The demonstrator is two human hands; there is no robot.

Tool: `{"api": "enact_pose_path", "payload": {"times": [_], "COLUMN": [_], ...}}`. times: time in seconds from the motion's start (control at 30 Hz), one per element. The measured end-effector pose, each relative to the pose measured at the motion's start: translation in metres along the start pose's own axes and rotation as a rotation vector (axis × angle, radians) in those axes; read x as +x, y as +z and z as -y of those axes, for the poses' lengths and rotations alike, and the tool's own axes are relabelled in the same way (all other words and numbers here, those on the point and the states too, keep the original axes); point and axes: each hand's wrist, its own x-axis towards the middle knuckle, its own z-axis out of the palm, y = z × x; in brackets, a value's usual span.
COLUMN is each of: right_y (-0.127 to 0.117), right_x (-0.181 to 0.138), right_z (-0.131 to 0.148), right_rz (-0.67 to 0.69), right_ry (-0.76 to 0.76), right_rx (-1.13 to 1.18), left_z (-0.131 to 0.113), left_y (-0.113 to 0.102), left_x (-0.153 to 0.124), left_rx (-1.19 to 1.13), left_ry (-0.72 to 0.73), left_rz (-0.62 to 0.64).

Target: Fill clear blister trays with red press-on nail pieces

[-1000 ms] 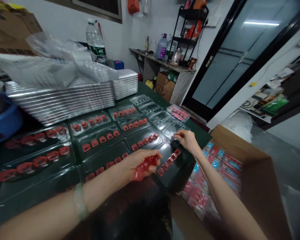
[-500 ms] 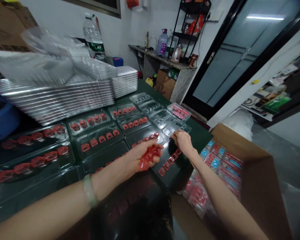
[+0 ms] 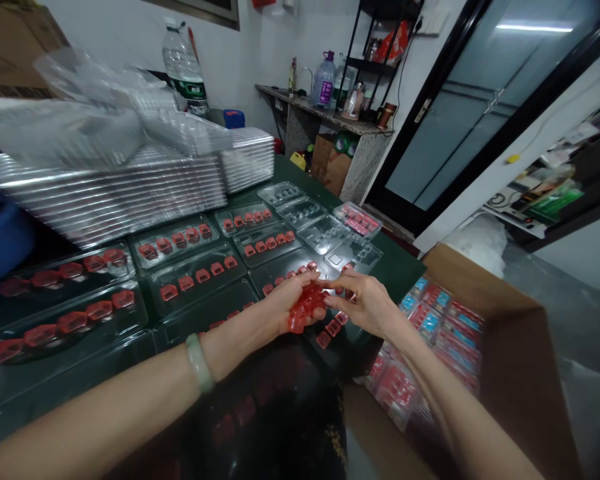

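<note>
My left hand (image 3: 285, 307) is cupped around a handful of small red pieces (image 3: 306, 307), held over the dark green table. The fingertips of my right hand (image 3: 363, 303) reach into that handful in a pinch. Just under both hands lies a clear plastic tray (image 3: 330, 331) with a row of red pieces in its slots. Several more clear trays with red pieces (image 3: 195, 277) lie in rows to the left. Empty clear trays (image 3: 353, 252) sit just beyond my hands.
A tall stack of empty clear trays (image 3: 120, 190) stands at the back left. A cardboard box (image 3: 510, 347) with packed red and blue packs (image 3: 430, 320) sits at the right, below the table's edge. A blue bin (image 3: 3, 240) is at far left.
My right hand has left the empty tray at the table's right and come back to the handful in my left hand. My left hand has risen a little toward the trays.
</note>
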Motion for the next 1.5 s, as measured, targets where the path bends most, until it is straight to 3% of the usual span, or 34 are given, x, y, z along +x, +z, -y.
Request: {"api": "enact_pose_path", "payload": {"times": [0.1, 0.37, 0.57, 0.77, 1.0, 1.1, 1.33, 1.5], "right_y": [0.005, 0.015, 0.025, 0.028, 0.026, 0.03, 0.03, 0.031], "right_x": [-0.003, -0.016, -0.024, -0.027, -0.029, -0.025, -0.016, -0.014], "right_z": [0.0, -0.007, 0.001, 0.007, 0.009, 0.007, 0.014, 0.014], "right_rz": [0.023, -0.066, -0.204, -0.305, -0.218, -0.22, -0.184, -0.121], "right_ry": [0.02, 0.066, 0.021, 0.193, 0.23, 0.248, 0.26, 0.261], "right_rx": [0.014, 0.235, 0.273, 0.522, 0.537, 0.545, 0.679, 0.897], "left_z": [-0.002, -0.003, 0.002, 0.001, 0.005, 0.009, 0.006, 0.004], "left_y": [0.005, 0.008, 0.002, 0.019, 0.033, 0.029, 0.034, 0.032], "left_x": [0.001, 0.003, 0.008, -0.012, -0.033, -0.034, -0.041, -0.043], "left_rx": [0.04, 0.04, 0.02, 0.177, 0.582, 0.647, 0.786, 0.681], "left_ry": [0.008, -0.058, -0.05, 0.048, 0.326, 0.385, 0.406, 0.389], "left_rz": [-0.029, -0.114, -0.109, -0.182, -0.359, -0.352, -0.341, -0.332]}}
